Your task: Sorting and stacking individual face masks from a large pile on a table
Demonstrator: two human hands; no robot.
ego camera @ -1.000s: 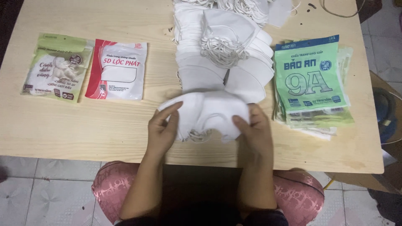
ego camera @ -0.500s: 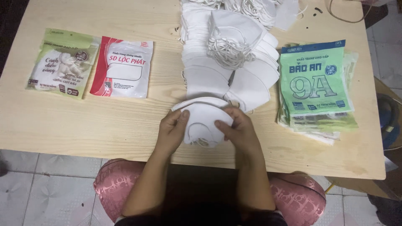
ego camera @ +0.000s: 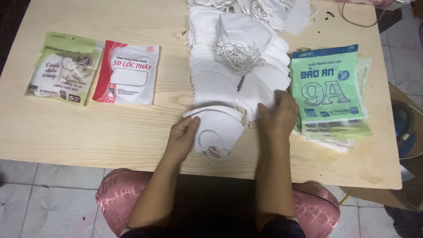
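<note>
From the head camera I look down on a pale wooden table (ego camera: 110, 132). My left hand (ego camera: 183, 139) presses on a small stack of folded white face masks (ego camera: 218, 128) near the table's front edge — thumb on top, fingers seemingly under the left end, though I can't quite tell. My right hand (ego camera: 277, 115) lies flat on the near end of the big heap of white masks with elastic loops (ego camera: 238, 57), just beside a pile of green-and-blue printed packets (ego camera: 328, 86). Well apart to the left lie a red-and-white packet (ego camera: 128, 72) and a pale green packet (ego camera: 64, 66), side by side.
</note>
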